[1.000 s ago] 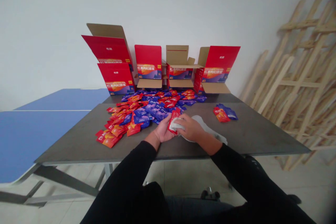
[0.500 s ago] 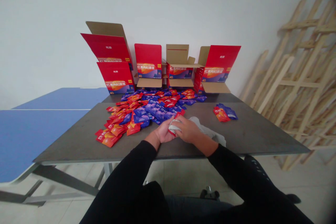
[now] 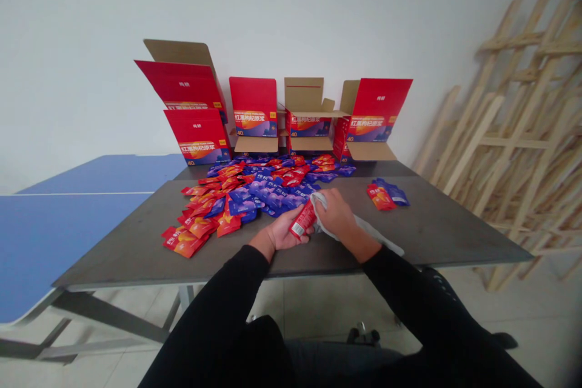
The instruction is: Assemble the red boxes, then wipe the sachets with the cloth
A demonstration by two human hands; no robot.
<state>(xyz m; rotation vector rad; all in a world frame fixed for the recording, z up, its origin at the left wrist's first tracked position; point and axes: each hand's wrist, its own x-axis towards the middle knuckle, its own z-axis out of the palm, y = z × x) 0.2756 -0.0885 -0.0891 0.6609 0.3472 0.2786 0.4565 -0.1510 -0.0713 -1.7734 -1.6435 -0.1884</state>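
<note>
Left hand [image 3: 279, 235]: fingers curled around one red sachet [image 3: 302, 220], gripped at its lower, near end. Sachet's long axis runs diagonally, the far end pointing up and right toward the right hand [image 3: 335, 213]; a white patch shows at the near end, its print too small to read. Right hand: fingers closed over a white cloth [image 3: 364, 229], pressed against the sachet's upper end; the cloth trails right along the grey table [image 3: 436, 230]. Beyond: a spread heap of red and purple sachets [image 3: 254, 191]; a small separate stack [image 3: 386, 195] to the right. Rear: open red cartons [image 3: 254, 110] bearing Chinese lettering and "40". Carton contents hidden.
</note>
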